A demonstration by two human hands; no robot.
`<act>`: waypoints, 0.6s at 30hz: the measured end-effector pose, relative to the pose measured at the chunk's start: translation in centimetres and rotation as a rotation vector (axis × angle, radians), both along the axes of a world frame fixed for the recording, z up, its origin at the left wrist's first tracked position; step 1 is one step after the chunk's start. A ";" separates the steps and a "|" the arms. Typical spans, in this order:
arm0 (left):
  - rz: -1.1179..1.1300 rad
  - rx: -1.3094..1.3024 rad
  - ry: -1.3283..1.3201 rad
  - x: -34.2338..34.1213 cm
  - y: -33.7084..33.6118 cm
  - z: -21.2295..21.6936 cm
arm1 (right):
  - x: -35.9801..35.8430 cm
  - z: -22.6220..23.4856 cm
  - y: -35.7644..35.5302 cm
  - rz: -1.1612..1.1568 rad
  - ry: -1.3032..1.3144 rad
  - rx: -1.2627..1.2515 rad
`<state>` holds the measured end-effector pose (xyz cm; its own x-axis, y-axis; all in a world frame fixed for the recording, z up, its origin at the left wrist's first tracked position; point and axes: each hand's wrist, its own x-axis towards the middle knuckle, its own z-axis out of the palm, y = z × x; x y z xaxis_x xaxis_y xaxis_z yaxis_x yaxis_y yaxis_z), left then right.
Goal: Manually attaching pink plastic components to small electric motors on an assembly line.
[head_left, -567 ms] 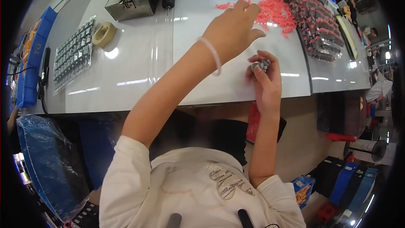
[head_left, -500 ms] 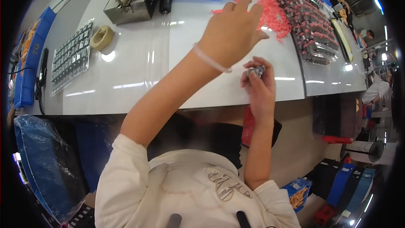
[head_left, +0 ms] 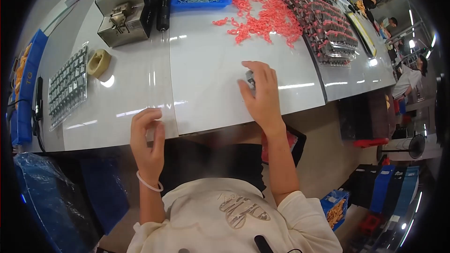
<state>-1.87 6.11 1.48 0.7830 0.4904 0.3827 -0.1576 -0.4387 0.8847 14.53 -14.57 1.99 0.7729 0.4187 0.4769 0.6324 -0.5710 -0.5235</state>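
My right hand (head_left: 262, 94) is over the white tabletop, its thumb and fingers curled around a small grey metal part (head_left: 251, 79). Only one face of that part shows; the palm and fingers hide the rest. Nearer the table's front edge is my left hand (head_left: 147, 136), fingers bent and thumb apart, with nothing visible between them. Beyond both hands, a spread of small pink plastic pieces (head_left: 269, 18) lies on the table. A blue tray (head_left: 201, 5) filled with small silvery screws stands beside it.
A metal fixture block (head_left: 126, 11) and a black electric screwdriver (head_left: 164, 7) stand at the back left. Further left are a tape roll (head_left: 99, 63) and a clear tray of grey parts (head_left: 69, 86). Stacked trays of grey and pink assemblies (head_left: 330, 33) occupy the right.
My left hand has drawn back from near the pink pieces to the table's front edge. My right hand has shifted slightly left, still with the grey part. The camera view has also shifted.
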 end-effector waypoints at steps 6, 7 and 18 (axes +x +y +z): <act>0.059 0.265 -0.166 -2.5 2.1 -1.4 | -1.4 0.0 -0.2 -0.035 -0.117 -0.042; 0.077 0.285 -0.203 -3.5 2.3 -1.7 | -1.7 -0.2 -0.5 -0.032 -0.094 0.048; -0.597 0.421 -0.328 -3.7 -5.8 -4.2 | -12.4 -6.8 -2.3 0.470 0.290 0.354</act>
<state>-5.62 0.31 -2.75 0.6831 -0.2130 0.6986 -0.6945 -0.4852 0.5312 2.12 -16.85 -4.80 0.6637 0.5993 0.4476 0.5775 -0.0302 -0.8158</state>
